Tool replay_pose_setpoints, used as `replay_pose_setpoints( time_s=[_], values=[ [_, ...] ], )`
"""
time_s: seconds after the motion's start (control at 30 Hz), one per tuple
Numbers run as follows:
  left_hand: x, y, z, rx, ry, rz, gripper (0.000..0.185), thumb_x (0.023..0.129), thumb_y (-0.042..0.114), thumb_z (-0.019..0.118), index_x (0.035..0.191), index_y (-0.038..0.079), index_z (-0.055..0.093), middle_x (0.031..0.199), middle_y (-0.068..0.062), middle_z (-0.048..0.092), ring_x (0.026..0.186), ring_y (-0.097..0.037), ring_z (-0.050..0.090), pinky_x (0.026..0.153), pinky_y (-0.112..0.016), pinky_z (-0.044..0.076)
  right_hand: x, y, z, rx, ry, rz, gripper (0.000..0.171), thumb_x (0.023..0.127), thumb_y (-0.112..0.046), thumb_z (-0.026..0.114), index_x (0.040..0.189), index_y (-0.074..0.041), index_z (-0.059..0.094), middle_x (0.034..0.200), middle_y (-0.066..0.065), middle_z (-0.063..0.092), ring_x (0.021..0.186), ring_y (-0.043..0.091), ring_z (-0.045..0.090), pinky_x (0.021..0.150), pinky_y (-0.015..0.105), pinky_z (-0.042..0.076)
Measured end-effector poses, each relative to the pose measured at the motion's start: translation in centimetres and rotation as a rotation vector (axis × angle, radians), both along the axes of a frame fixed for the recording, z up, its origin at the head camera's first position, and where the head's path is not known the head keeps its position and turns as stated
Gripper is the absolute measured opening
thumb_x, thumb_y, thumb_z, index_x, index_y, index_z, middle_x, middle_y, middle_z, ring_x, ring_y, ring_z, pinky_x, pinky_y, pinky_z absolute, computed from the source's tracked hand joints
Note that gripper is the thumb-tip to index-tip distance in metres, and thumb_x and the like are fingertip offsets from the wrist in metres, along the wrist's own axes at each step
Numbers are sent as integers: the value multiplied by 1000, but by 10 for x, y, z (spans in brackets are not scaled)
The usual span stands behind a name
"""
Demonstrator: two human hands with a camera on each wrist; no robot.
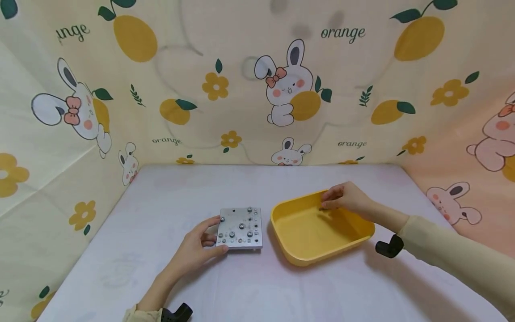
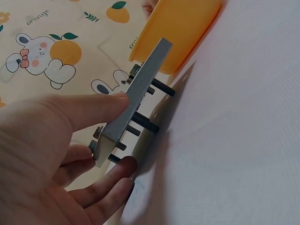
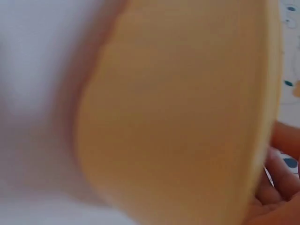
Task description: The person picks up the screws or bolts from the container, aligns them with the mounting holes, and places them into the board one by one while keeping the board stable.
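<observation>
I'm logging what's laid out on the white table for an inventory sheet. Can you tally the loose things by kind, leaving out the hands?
Yellow plastic tray: 1, its far rim in the grip of the right hand.
Grey metal plate with screws: 1, its left edge in the grip of the left hand.
Total: 2 things on the white table.

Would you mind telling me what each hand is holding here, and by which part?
The left hand grips the metal plate by its left edge. The right hand holds the yellow tray by its far rim.
</observation>
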State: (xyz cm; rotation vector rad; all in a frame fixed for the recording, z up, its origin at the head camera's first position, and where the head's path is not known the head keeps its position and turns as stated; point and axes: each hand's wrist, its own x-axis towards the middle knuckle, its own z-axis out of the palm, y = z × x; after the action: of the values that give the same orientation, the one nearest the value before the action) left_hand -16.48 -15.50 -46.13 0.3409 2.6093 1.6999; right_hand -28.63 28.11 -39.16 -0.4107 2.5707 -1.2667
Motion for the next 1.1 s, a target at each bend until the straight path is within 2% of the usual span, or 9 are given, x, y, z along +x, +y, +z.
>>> replay_pose_setpoints(
  time_s=[0.1,0.17,0.47,0.73,0.93,1.1],
  values=[
    [0,-1,1,-7,10,4,81,75,14,87,144,10,47,144,-15,46,92,-17,66,85,-30,55,-1,3,-7,28,52,-19,25,84,-7,78,103,7,72,93,11,73,92,22,66,77,18,51],
    [0,-1,1,-9,16,6,81,75,13,88,144,9,47,144,-15,46,92,-17,66,85,-30,55,-3,3,-12,41,70,-19,24,84,-6,79,103,7,72,93,11,73,91,22,66,77,16,50],
    [0,0,-1,3,4,13,81,74,13,88,144,9,47,142,-16,47,91,-17,66,84,-31,56,-7,-1,-29,92,67,17,25,76,8,78,98,10,68,89,16,71,76,21,67,66,24,57],
    [0,0,0,-8,-6,14,82,74,14,88,145,12,47,143,-12,48,91,-15,66,84,-28,55,-2,-10,-35,77,130,46,27,70,3,86,89,7,67,83,13,69,75,22,66,66,24,57],
    [0,1,0,-13,-6,18,82,73,14,88,145,13,47,144,-11,47,91,-15,66,84,-28,55,-4,-15,-39,114,173,60,22,73,0,86,86,3,69,78,5,68,72,17,64,65,23,56],
    [1,0,1,-28,-6,21,83,74,16,88,145,13,47,145,-12,46,92,-15,66,84,-28,55,-5,-19,-40,164,194,122,13,78,-1,82,90,-1,76,80,1,70,74,14,63,64,22,54]
  ],
)
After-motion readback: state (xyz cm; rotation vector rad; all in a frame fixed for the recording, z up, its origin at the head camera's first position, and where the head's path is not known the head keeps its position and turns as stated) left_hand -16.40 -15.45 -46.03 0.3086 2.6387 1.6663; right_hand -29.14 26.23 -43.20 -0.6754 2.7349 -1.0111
